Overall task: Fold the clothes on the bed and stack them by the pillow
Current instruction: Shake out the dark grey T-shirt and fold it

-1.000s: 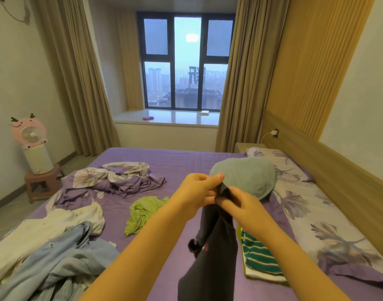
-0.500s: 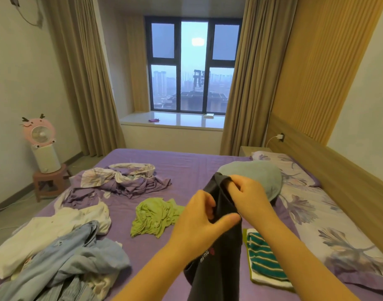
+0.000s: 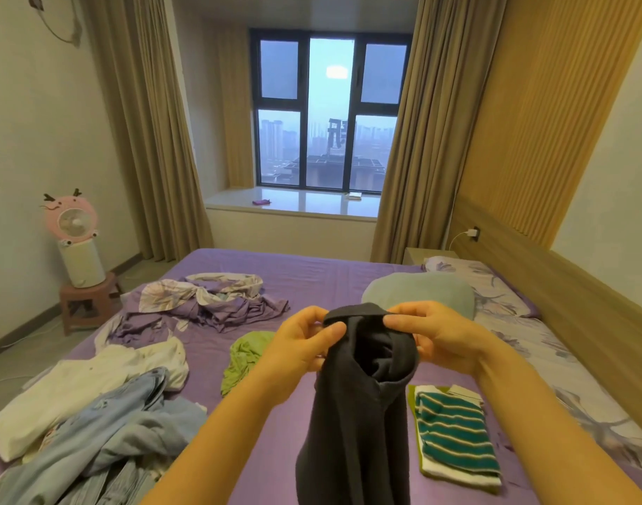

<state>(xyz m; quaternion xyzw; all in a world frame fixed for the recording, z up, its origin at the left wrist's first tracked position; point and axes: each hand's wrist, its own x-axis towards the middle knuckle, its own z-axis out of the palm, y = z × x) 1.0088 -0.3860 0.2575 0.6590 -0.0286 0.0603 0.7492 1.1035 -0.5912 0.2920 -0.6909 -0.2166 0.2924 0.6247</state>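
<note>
Dark cloth, a garment (image 3: 359,402), hangs between both hands above the bed (image 3: 305,275); the left hand (image 3: 305,344) and right hand (image 3: 436,337) each pinch its top edge. Better to find both shoulders, spread them apart, then lay it flat below the hands, beside the striped folded top (image 3: 458,435) under the right wrist.

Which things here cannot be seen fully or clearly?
- Dark garment, head view: its lower end is cut off by the bottom edge.
- Blue clothes: bottom-left corner crops them.
- Small items on the windowsill: too small to identify.
- Striped folded garment: dark garment covers its left edge.
</note>
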